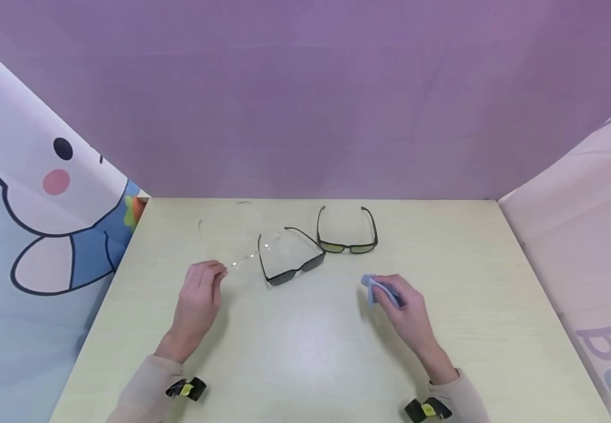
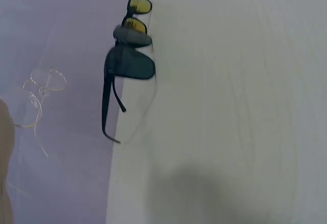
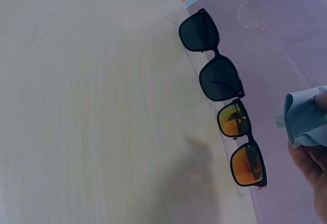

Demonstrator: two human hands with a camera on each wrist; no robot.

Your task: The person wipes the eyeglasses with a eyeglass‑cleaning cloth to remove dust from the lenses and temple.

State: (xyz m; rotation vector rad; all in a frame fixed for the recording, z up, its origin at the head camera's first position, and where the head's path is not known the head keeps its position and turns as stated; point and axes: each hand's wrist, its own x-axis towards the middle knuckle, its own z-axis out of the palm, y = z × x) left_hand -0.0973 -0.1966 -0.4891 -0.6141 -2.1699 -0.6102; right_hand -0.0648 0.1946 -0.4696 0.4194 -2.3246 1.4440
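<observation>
Clear glasses, pinched by the left hand, are raised above the table near dark sunglasses; the right hand clamps a blue cloth. Yellow-lensed glasses lie nearer the far edge; pale surface stretches between the hands.

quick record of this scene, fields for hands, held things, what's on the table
left hand: pinches clear-lensed glasses, raised off the table
right hand: grips blue cloth, apart from all glasses
on table: dark-lensed glasses, yellow-lensed glasses
their state: both unfolded
layout: dark-lensed glasses left of yellow-lensed glasses, close together
</observation>
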